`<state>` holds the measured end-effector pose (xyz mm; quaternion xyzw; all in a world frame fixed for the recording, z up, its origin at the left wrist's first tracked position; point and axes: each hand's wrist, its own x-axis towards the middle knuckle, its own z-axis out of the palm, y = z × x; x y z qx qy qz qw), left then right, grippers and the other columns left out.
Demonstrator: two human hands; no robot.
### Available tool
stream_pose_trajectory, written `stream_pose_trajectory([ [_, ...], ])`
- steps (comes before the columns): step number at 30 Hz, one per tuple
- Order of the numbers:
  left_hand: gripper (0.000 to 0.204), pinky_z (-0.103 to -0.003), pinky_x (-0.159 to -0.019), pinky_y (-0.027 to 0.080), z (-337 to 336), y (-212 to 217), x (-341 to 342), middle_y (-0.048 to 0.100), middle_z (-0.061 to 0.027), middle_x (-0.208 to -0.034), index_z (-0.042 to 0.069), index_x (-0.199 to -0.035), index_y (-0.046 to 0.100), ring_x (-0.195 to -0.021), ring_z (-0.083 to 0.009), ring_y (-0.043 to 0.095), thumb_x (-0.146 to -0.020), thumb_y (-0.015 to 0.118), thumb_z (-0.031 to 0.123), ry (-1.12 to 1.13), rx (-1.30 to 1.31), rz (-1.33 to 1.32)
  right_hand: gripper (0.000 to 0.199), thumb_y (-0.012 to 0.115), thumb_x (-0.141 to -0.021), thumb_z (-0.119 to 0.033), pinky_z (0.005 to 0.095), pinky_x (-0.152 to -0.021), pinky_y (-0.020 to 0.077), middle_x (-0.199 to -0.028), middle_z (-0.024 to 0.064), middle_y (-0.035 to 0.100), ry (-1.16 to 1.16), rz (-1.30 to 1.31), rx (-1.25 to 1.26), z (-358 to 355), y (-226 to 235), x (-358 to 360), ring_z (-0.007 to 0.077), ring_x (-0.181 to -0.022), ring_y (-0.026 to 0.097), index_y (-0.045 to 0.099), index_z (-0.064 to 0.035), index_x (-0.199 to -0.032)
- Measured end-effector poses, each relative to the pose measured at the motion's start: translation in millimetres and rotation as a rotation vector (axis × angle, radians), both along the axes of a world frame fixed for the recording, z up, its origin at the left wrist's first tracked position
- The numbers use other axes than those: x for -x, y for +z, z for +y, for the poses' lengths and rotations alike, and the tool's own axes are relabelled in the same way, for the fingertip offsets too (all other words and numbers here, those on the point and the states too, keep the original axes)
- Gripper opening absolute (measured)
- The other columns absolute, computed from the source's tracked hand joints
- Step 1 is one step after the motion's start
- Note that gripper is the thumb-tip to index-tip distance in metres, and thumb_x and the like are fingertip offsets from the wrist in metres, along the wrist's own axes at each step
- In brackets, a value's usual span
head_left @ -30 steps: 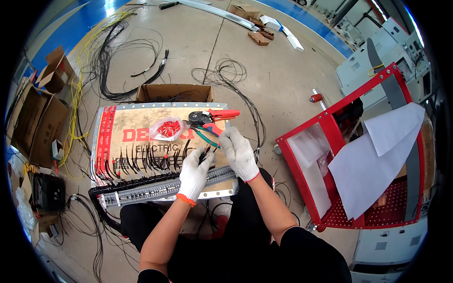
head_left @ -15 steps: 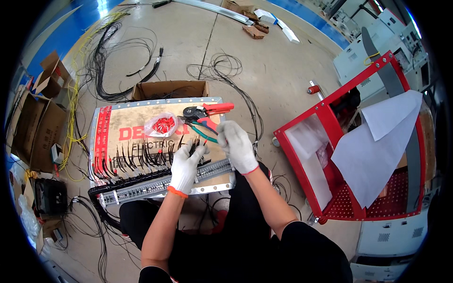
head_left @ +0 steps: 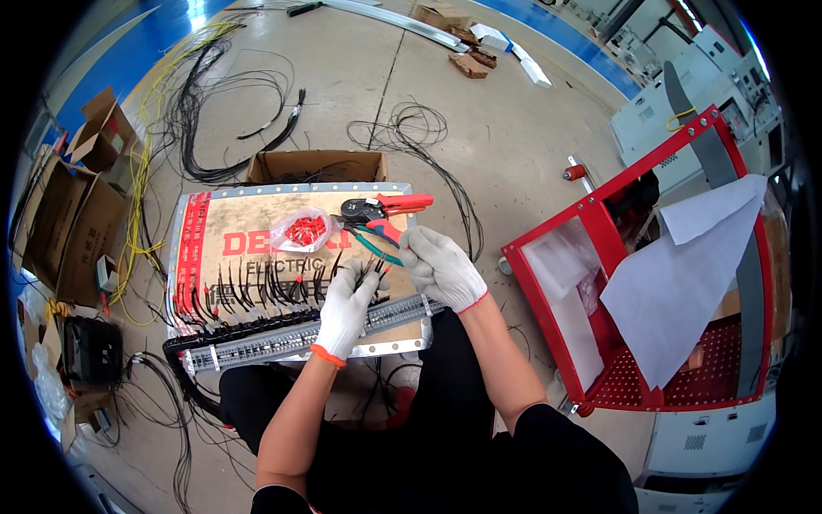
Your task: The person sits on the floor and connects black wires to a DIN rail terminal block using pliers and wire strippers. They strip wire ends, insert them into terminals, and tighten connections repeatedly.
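Near the frame's centre, the white-gloved left hand [head_left: 344,307] grips thin black wires [head_left: 378,261]; the white-gloved right hand [head_left: 438,267] is curled, its content unclear. Red-handled crimping pliers [head_left: 363,211] and a clear plastic bag [head_left: 281,234] lie beyond; at upper middle, an open brown carton [head_left: 375,168].

My view, one: head-worn fisheye, facing down, above left hand [head_left: 346,301] and right hand [head_left: 443,269]; floor [head_left: 514,128] reaching far.

White sheet [head_left: 676,287] on red rack [head_left: 591,205], right; cardboard box [head_left: 77,244], yellow cables [head_left: 204,34] and black case [head_left: 92,351], left.
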<state>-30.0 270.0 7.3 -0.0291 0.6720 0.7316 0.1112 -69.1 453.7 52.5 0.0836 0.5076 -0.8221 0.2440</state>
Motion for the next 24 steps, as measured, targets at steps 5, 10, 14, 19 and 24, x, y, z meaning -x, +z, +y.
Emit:
stream_pose_trajectory([
  [5, 0.017, -0.026, -0.084, 0.045, 1, 0, -1, 0.066, -0.0056, -0.091, -0.001, -0.105, 0.058, -0.086, -0.0111, 0.058, -0.098, 0.054, 0.014, 0.021, -0.044, -0.013, 0.019, 0.054, -0.103, -0.024, 0.0175, -0.042, 0.0230, -0.076, -0.0028, 0.050, -0.017, 0.003, -0.027, -1, -14, 2, 0.0002, -0.050, 0.030, 0.058, -0.0065, -0.096],
  [10, 0.020, -0.027, -0.083, 0.046, 1, 0, 1, 0.066, -0.0064, -0.090, -0.002, -0.108, 0.058, -0.085, -0.0119, 0.059, -0.097, 0.055, 0.014, 0.016, -0.089, -0.016, 0.019, 0.054, -0.102, -0.025, 0.0185, -0.042, 0.0223, -0.074, -0.0036, 0.049, -0.007, 0.023, 0.109, 1, -32, 1, 0.0011, -0.049, 0.030, 0.059, -0.0067, -0.097],
  [14, 0.020, -0.027, -0.081, 0.046, 0, 4, 1, 0.066, -0.0057, -0.087, -0.003, -0.108, 0.058, -0.083, -0.0117, 0.059, -0.097, 0.056, 0.014, 0.010, -0.110, -0.039, 0.020, 0.055, -0.102, -0.022, 0.0180, -0.045, 0.0252, -0.078, -0.0025, 0.052, 0.017, -0.009, 0.026, -3, -25, 0, 0.0014, -0.053, 0.034, 0.060, -0.0029, -0.103],
  [19, 0.019, -0.026, -0.078, 0.046, 0, -1, 2, 0.066, -0.0047, -0.084, -0.002, -0.106, 0.059, -0.081, -0.0108, 0.058, -0.097, 0.057, 0.014, 0.027, -0.136, -0.037, 0.021, 0.052, -0.101, -0.014, 0.0162, -0.052, 0.0305, -0.085, 0.0006, 0.059, 0.030, 0.015, 0.034, -6, -12, -4, 0.0018, -0.063, 0.040, 0.060, 0.0023, -0.111],
  [24, 0.017, -0.026, -0.077, 0.045, 1, -3, 3, 0.065, -0.0041, -0.084, -0.002, -0.106, 0.060, -0.079, -0.0101, 0.058, -0.096, 0.057, 0.012, 0.032, -0.172, -0.045, 0.020, 0.050, -0.100, -0.010, 0.0185, -0.054, 0.0347, -0.087, 0.0021, 0.058, 0.052, 0.229, -0.248, -9, -16, -6, 0.0039, -0.064, 0.041, 0.059, 0.0017, -0.114],
])
